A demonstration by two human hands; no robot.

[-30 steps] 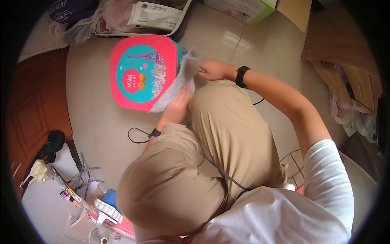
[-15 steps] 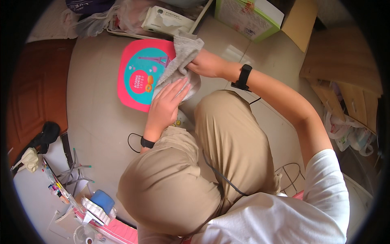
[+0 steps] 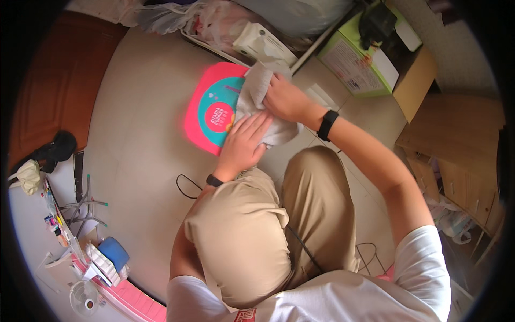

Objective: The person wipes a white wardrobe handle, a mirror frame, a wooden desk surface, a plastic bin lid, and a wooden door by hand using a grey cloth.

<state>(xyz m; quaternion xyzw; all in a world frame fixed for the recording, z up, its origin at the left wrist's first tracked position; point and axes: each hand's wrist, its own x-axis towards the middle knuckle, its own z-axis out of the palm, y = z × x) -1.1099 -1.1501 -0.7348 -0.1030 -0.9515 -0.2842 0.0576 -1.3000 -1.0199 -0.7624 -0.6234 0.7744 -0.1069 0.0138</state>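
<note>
A pink cookie box (image 3: 199, 119) with a blue round picture on its lid is in front of my knees, tilted to one side in view. Over its right part lies a crumpled light grey cloth (image 3: 283, 133), hiding that edge. My right hand (image 3: 288, 101) has its fingers closed on the upper fold of this cloth. Fingers stretched out, my left hand (image 3: 241, 147) rests flat on the cloth and the lid's near edge. Both wrists wear black bands.
Beyond the box stand a low tray of plastic bags (image 3: 214, 27) and a white tissue pack (image 3: 263, 43). An open green carton (image 3: 354, 61) is at the far right. Wooden drawers (image 3: 456, 177) line the right. A brown door (image 3: 59, 80) and a fan (image 3: 86, 298) are at left.
The view has shifted, so the box appears farther right. My right hand has drawn nearer to my left hand, and the cloth is bunched differently over the lid's right side.
</note>
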